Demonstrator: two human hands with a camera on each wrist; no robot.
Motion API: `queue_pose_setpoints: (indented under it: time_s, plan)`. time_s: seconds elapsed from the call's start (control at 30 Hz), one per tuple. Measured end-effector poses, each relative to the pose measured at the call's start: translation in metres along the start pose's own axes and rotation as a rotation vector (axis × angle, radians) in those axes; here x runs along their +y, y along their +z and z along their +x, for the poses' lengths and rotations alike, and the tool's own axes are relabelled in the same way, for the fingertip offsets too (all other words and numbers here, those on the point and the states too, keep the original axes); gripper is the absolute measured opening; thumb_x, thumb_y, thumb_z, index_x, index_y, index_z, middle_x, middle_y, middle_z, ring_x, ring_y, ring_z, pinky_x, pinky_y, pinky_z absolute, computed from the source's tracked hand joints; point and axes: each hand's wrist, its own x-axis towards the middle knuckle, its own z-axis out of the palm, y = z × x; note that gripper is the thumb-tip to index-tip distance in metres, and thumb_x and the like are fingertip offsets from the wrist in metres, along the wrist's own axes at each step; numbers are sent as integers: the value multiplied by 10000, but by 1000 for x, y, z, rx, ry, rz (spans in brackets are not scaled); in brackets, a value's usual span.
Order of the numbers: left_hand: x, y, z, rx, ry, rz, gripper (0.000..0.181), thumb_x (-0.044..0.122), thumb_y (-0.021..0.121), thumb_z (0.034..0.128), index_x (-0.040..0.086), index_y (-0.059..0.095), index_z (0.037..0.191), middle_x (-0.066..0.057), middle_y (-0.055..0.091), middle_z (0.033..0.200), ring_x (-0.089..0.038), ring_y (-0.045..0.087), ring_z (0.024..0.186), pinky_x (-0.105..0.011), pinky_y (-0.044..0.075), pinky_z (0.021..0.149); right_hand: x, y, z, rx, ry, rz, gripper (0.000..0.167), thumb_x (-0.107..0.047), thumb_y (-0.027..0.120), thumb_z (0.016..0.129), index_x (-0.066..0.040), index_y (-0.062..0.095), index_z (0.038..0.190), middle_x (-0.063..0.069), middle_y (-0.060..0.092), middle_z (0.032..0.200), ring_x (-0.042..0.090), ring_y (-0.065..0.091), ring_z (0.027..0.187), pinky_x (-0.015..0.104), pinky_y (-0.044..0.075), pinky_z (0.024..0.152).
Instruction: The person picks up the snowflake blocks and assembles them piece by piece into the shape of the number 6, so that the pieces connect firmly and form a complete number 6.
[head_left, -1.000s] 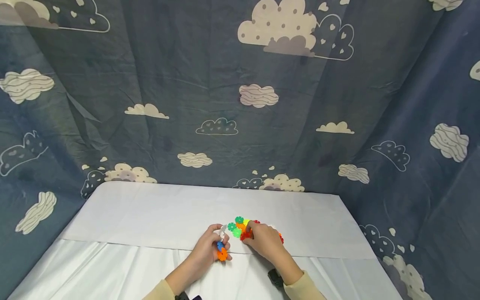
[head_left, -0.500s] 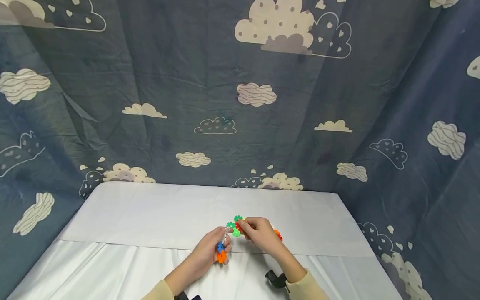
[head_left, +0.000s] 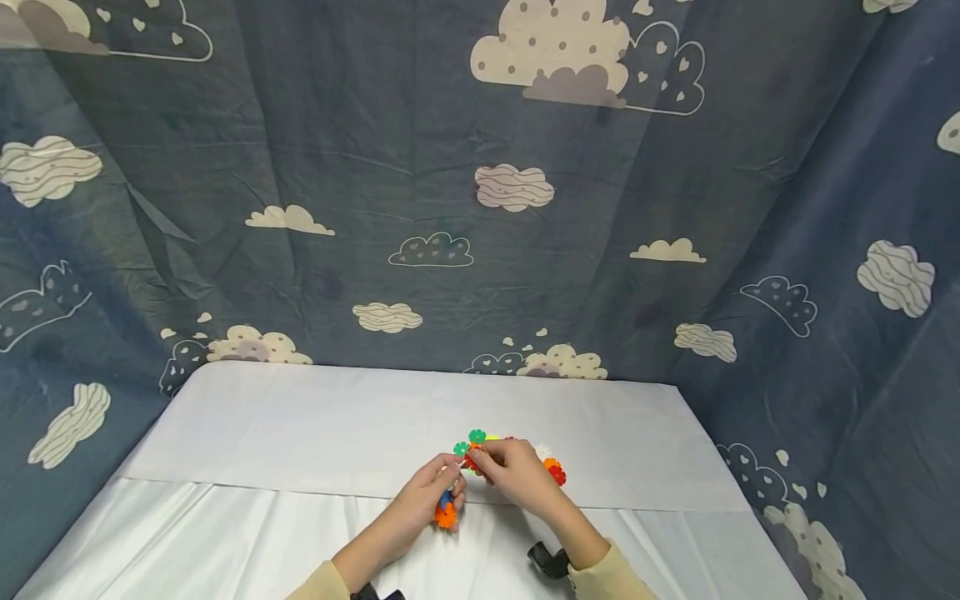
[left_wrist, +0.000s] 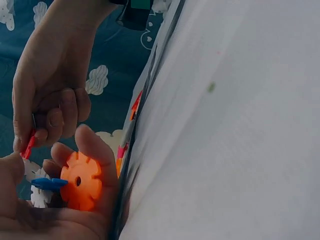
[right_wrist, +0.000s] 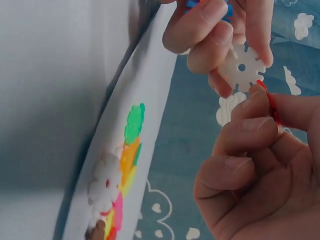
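In the head view my left hand (head_left: 415,502) grips a joined chain of notched discs, with an orange disc (head_left: 446,516) at its lower end. The left wrist view shows a blue disc (left_wrist: 49,183) between the orange disc (left_wrist: 81,181) and white ones (left_wrist: 41,194). My right hand (head_left: 522,477) pinches a red disc (head_left: 472,459). In the right wrist view the red disc (right_wrist: 270,102), seen edge-on, meets the rim of the white disc (right_wrist: 242,67) held in the left fingers.
Behind the hands on the white table (head_left: 300,433) lie loose discs: green ones (head_left: 477,436), an orange one (head_left: 551,463) and a red one (head_left: 557,475), with yellow and white ones among them. A cloud-patterned curtain (head_left: 337,167) hangs behind the table.
My right hand has lifted a red disc from the pile and moved left with it to the chain. My left hand keeps its hold, and the chain has tilted slightly.
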Motion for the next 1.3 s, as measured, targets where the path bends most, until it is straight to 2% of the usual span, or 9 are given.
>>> queue_pose_setpoints:
  time_s: [0.17,0.27,0.7,0.83,0.97,1.03,1.07,1.23,1.3]
  plan:
    - [0,2,-2,29,7,148,372,341,511,1133,31,507,1339,0,551,826,-106,521,697,-192,505,551,1,-5,-2,-31,-66,-150,365,-283,625,1077,-115,643,754,-104,440,618,15,369,557,181,321,546]
    - [0,3,-4,24,20,216,377,344,524,1128,41,521,1351,-13,548,791,-104,503,634,-189,485,529,2,-8,-2,-66,-84,-192,349,-276,622,1075,-171,602,743,-103,423,626,15,382,562,188,331,550]
    - [-1,2,-5,-11,33,265,346,354,527,1125,67,539,1318,7,544,792,-70,493,646,-169,472,538,7,-12,-1,-163,-37,-85,355,-275,603,1081,-142,565,753,-84,423,652,35,412,614,201,342,595]
    - [1,1,-7,3,66,362,331,351,522,1127,94,555,1334,-16,568,797,-57,482,599,-182,462,573,6,-13,-1,-157,-82,-146,364,-272,610,1084,-167,535,743,-95,391,650,22,384,604,200,327,591]
    - [4,1,-7,36,126,503,293,327,523,1129,138,563,1351,-3,554,659,-53,466,472,-218,454,590,4,-13,-1,-121,-153,-223,366,-272,619,1082,-176,534,739,-111,377,649,10,359,594,203,313,585]
    - [5,1,-7,50,162,545,291,315,515,1133,143,555,1365,25,521,596,-47,461,445,-229,457,581,6,-14,-1,-123,-152,-180,359,-285,615,1086,-155,549,757,-108,392,650,10,368,592,201,322,587]
    - [6,1,-7,52,174,547,295,312,510,1135,143,550,1374,35,502,577,-44,463,441,-229,461,572,7,-15,-1,-140,-136,-122,359,-287,610,1089,-133,558,769,-98,402,644,16,375,581,200,330,580]
    - [8,3,-8,21,227,491,298,258,487,1144,92,536,1386,26,539,686,-20,487,526,-209,471,551,17,-18,-1,-311,33,336,380,-317,571,1109,-15,569,879,-38,489,691,86,381,536,204,347,520]
    - [8,4,-8,-9,232,452,286,235,478,1146,84,533,1383,7,542,739,-16,498,559,-191,466,548,20,-19,-1,-368,73,455,387,-327,563,1111,6,565,914,-26,515,730,105,387,545,206,355,515]
